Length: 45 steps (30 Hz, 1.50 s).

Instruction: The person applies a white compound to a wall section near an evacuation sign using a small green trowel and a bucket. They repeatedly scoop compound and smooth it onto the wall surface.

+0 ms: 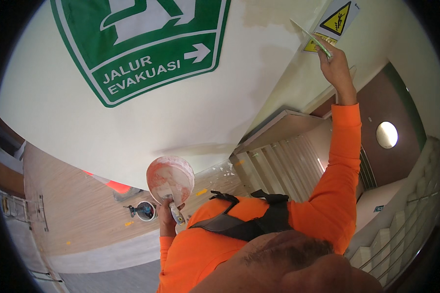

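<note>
In my left hand (167, 215), low in front of my body, is a round pinkish bowl (155, 177) smeared with pale paste. A putty knife (176, 215) rests in it, its blade in the bowl and its handle sticking out over the rim by my fingers. My right arm is stretched up to the right. The right hand (335, 69) is closed around a thin, pale green-edged flat spreader (310, 35), seen nearly edge-on near the wall corner. I cannot tell whether the spreader touches the wall (215, 117). Darker, damp-looking patches (274, 61) mark the wall beside it.
A large green sign (151, 53) hangs on the wall; a yellow warning sign (336, 20) is behind my right hand. Stairs (283, 163) lie beyond the corner, with more steps (381, 239) at lower right. A bucket (146, 211) holding dark items stands on the wood-look floor (83, 215).
</note>
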Available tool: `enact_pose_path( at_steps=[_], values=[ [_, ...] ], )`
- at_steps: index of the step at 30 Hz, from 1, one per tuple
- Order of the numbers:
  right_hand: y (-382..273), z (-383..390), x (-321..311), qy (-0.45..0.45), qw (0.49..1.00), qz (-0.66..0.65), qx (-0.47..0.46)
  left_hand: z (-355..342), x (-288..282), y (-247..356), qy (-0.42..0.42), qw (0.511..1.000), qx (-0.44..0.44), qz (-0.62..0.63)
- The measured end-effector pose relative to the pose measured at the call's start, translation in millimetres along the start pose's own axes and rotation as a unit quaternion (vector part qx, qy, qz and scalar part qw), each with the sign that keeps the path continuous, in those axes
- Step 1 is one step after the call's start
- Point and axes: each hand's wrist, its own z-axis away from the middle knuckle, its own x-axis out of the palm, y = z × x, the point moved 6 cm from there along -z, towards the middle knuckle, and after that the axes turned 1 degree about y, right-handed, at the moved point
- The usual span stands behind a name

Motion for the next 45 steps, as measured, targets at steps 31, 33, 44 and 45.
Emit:
enact_pose_path(
  at_steps=[31, 33, 44, 45],
  values=[
    [86.8, -19.2, -52.3, 0.026, 0.993, -0.04, 0.108, -14.9, 78.1, -50.9, -0.033, 0.999, -0.015, -0.033],
    [96.9, -32.0, -60.6, 0.047, 0.99, -0.058, 0.117, -6.7, 81.2, -53.7, -0.032, 0.999, -0.017, -0.029],
    [67.6, -15.8, -28.8, 0.187, 0.954, -0.153, 0.178, 4.4, 74.3, -56.7, -0.012, 0.999, -0.032, -0.017],
    [62.9, -16.1, -21.9, 0.203, 0.949, -0.16, 0.181, 2.8, 69.4, -55.4, -0.012, 0.999, -0.028, -0.015]
  ],
)
